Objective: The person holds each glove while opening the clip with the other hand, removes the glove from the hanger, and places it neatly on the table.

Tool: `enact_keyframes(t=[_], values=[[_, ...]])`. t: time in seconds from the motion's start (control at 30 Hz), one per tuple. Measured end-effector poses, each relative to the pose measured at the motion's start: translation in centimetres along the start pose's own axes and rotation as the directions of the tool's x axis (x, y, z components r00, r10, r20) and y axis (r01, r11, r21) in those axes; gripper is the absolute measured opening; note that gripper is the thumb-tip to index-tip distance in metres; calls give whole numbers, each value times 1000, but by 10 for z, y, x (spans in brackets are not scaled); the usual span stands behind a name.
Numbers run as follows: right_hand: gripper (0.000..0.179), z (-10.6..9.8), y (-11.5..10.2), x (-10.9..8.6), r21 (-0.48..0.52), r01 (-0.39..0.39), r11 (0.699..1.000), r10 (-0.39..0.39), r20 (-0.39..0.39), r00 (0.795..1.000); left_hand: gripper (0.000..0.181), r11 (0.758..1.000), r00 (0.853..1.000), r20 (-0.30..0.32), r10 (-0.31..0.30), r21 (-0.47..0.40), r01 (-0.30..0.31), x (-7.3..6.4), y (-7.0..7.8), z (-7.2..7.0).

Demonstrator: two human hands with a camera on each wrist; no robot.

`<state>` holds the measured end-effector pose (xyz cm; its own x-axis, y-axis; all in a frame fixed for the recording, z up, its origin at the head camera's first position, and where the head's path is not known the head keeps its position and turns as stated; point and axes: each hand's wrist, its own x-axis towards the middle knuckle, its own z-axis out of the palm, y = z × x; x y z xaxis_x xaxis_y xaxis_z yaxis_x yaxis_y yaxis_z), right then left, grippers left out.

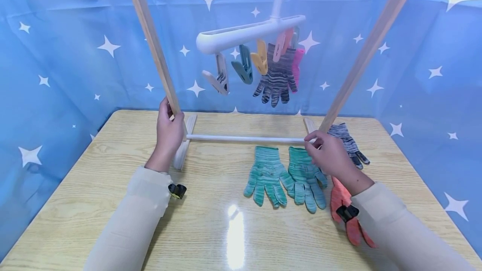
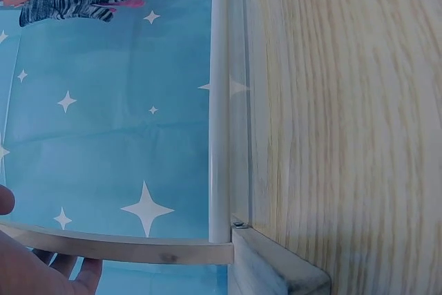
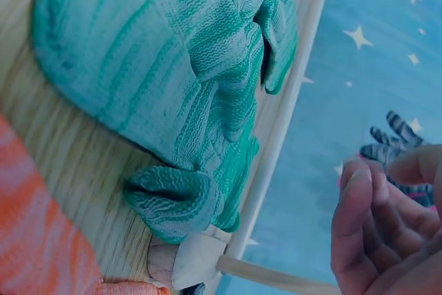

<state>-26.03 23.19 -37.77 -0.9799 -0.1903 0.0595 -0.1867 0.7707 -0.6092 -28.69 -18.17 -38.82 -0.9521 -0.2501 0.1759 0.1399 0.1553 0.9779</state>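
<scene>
- Left hand point(image 1: 170, 131) wraps the left wooden post point(image 1: 152, 39), low down; the post should be stiff, fairly light, steadiest held near its foot.
- Right of that grip, the white bar point(image 1: 244, 138) probably feels smooth and rigid.
- Left of the right hand point(image 1: 333, 154), green gloves point(image 1: 266, 175) look soft, limp; pinch the cuffs.
- Right hand's fingers bend by the right wooden post point(image 1: 370, 45); whether they grip it, I cannot tell.

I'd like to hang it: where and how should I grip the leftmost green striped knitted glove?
Probably pinch the leftmost green striped knitted glove by its cuff, coming from above: it lies flat, fingers spread toward the head camera, cuff uncovered at the far end.
</scene>
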Motion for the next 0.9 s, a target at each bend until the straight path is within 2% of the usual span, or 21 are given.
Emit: enact_keyframes(t=[0.3,0.53,0.8,0.9], values=[[31,-4,-7,7,-11,38,999,-39,-66,997,61,1000,1000,-12,-6,1,6,0,2,-1],[34,-12,-18,18,-13,52,999,-53,-107,993,61,1000,1000,-2,-13,-11,13,-9,19,1],[37,-26,-37,34,-19,84,996,-86,-182,980,61,1000,1000,-6,-4,-15,4,2,1,0],[36,-30,-43,40,-10,87,996,-87,-193,977,61,1000,1000,-6,-3,-14,3,3,-1,-1]])
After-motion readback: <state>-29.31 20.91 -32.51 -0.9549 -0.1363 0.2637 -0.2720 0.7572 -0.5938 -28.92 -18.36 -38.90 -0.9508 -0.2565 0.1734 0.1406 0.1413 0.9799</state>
